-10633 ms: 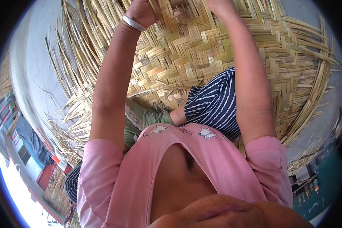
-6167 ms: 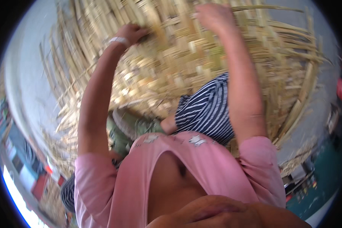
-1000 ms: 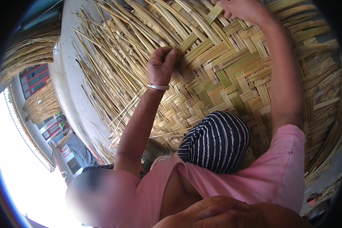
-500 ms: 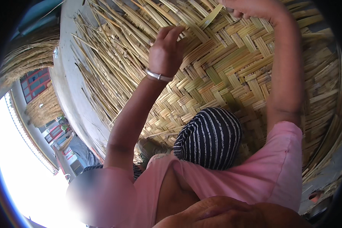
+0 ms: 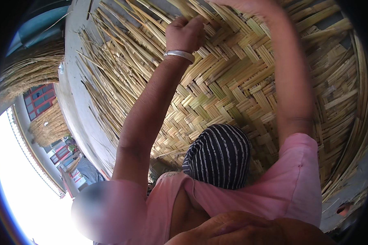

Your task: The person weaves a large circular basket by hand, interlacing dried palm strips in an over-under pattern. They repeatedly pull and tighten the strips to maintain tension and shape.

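A large mat of split reed strips in a zigzag weave spreads in front of me and under my knee. My left hand, with a silvery bangle at its wrist, is closed on a reed strip at the far part of the weave. Over the mat's far part, to the right of it, reaches my right hand. The picture's top edge cuts it off and motion smears it, so its fingers and anything in them are hidden. Loose unwoven strips fan out along the mat's left side.
My knee in striped trousers presses on the mat. Grey concrete ground lies to the left. Beyond it stand stacked bundles of stalks and a building with red-framed windows. A reddish round object lies at lower right.
My left hand has moved slightly farther away, and its loosely bent fingers have closed on a strip. My right hand has swung to the left, partly out of the picture.
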Available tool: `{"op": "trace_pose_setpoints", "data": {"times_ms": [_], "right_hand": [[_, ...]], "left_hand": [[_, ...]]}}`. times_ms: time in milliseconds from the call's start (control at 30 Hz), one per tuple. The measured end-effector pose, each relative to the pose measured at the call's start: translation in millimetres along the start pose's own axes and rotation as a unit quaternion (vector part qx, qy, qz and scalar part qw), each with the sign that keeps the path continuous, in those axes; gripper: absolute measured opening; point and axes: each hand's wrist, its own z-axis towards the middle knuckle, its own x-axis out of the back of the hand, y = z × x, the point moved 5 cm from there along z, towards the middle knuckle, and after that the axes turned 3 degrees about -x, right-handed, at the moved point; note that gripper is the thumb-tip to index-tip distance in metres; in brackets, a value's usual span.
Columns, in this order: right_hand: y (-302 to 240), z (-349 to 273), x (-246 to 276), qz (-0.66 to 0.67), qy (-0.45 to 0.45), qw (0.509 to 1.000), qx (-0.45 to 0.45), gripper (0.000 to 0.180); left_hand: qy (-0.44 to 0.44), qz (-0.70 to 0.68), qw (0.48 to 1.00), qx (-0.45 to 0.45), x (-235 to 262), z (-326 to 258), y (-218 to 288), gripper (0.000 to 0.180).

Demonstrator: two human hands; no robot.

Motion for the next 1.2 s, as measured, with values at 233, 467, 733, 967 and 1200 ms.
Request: {"op": "trace_pose_setpoints", "data": {"times_ms": [233,467,733,967,1200], "right_hand": [[0,13,-28,-0.200,0.082,0.976,-0.039,0.020],[4,16,-21,-0.157,0.099,0.981,-0.062,0.027],[16,26,-13,-0.038,0.117,0.992,0.025,0.020],[24,32,-17,-0.080,0.144,0.986,0.004,0.018],[14,24,-18,-0.131,0.143,0.981,-0.001,0.019]], "left_hand": [[-0.033,0.055,0.998,0.029,5,26,3,0.031],[-0.083,0.084,0.991,0.061,7,38,9,0.026],[0.015,-0.186,0.982,-0.019,21,41,-29,0.020],[-0.034,-0.327,0.943,-0.050,9,23,0,0.021],[-0.070,-0.280,0.955,-0.062,12,33,-14,0.024]]}}
